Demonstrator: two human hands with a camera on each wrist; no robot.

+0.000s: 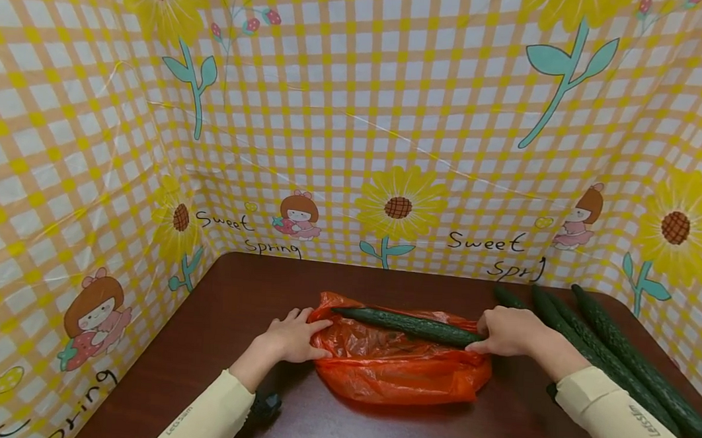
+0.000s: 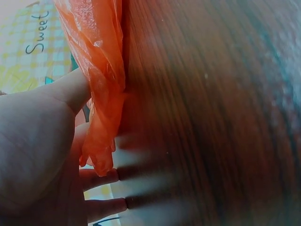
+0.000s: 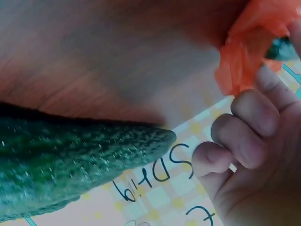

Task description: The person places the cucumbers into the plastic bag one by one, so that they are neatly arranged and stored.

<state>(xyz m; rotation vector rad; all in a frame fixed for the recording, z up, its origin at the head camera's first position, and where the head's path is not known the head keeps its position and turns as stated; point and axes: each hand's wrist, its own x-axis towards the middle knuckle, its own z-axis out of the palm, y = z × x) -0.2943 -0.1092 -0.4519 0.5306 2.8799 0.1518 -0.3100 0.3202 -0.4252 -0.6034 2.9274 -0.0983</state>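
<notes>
A red-orange plastic bag (image 1: pixel 402 380) lies on the dark wooden table, its mouth spread wide. One long dark green cucumber (image 1: pixel 408 324) lies across that mouth, along the far edge. At the bag's left end is my left hand (image 1: pixel 291 335), thumb and forefinger against the plastic and the other fingers spread straight. The left wrist view has the thumb partly hidden behind the bag (image 2: pixel 103 80). My right hand (image 1: pixel 508 330) grips the cucumber's right end beside the bag's rim. In the right wrist view three of its fingers (image 3: pixel 251 141) are curled, and part of the grip is cut off.
Several more cucumbers (image 1: pixel 612 352) lie side by side at the table's right, close to my right forearm. A checked sunflower-print cloth (image 1: pixel 344 126) walls in the table (image 1: pixel 252 280) at the back and sides. Something small and black (image 1: pixel 265 406) sits by my left cuff.
</notes>
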